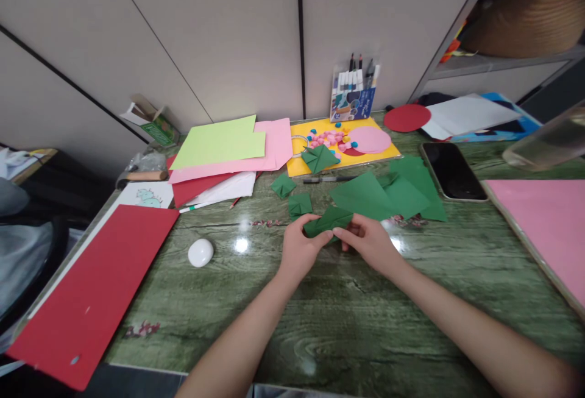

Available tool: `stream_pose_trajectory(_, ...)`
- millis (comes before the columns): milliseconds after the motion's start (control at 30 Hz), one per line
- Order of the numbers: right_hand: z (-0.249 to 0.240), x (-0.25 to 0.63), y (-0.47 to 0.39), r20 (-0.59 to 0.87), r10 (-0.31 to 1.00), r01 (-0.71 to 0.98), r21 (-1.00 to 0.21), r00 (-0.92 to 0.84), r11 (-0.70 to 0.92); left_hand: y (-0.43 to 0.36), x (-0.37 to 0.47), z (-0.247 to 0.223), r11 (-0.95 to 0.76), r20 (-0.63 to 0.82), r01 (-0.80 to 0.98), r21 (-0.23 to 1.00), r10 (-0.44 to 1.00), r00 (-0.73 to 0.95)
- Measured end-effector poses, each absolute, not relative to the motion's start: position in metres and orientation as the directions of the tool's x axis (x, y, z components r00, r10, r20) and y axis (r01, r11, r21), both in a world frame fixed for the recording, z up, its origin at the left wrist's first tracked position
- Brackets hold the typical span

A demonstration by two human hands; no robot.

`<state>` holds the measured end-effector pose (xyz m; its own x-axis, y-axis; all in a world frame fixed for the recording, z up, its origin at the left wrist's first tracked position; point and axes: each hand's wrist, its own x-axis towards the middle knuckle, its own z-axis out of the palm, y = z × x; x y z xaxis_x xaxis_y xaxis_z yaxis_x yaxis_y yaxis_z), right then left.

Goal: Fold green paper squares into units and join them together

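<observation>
A piece of folded green paper (329, 220) is held up over the table between both hands. My left hand (302, 244) grips its left side, thumb on the near edge. My right hand (364, 236) pinches its right side, with the two thumbs almost meeting at the lower edge. Just beyond lie small folded green pieces, among them a square one (300, 205) and another (283, 186). A larger folded green piece (319, 158) rests partly on a yellow sheet (299, 166). Loose green sheets (365, 194) overlap to the right of these.
Pink pompom-like balls (326, 138) and a pink paper disc (370, 139) lie on the yellow sheet. A phone (452, 170) sits at right, a white round object (200, 253) at left. Red card (100, 288) covers the left edge; a marker box (351, 94) stands at the back.
</observation>
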<state>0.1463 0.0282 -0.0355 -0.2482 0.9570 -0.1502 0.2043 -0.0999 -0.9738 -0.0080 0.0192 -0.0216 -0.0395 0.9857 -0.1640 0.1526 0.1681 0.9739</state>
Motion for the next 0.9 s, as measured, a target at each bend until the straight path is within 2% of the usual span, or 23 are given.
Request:
stream_pose_trajectory(200,-0.033,0.147,0.031,-0.163,0.955,0.173,-0.977,-0.247,-0.123,0.02,-0.009,-0.027,0.216,-0.217,-0.017,0.976,0.976,-0.03)
stream_pose_trajectory(300,-0.034,0.148,0.033,-0.18,0.952,0.174,-0.975,-0.249,-0.139,0.022,-0.012,-0.029,0.206,-0.207,-0.046,0.978,0.978,-0.01)
stream_pose_trajectory(533,-0.035,0.149,0.035,-0.202,0.927,0.158,-0.975,-0.317,-0.159,0.026,-0.02,-0.021,0.13,-0.144,0.13,0.983,0.984,0.105)
stream_pose_trajectory(633,-0.036,0.149,0.034,-0.203,0.932,0.099,-0.978,-0.302,-0.181,0.026,-0.019,-0.021,0.133,-0.151,0.187,0.973,0.984,0.09)
stream_pose_trajectory(767,-0.038,0.147,0.033,-0.215,0.935,0.0,-0.975,-0.284,-0.224,0.027,-0.019,-0.023,0.116,-0.128,0.168,0.979,0.99,0.061)
stream_pose_trajectory(900,-0.038,0.146,0.033,-0.222,0.939,0.019,-0.974,-0.262,-0.225,0.027,-0.019,-0.024,0.104,-0.111,0.2,0.974,0.994,0.024)
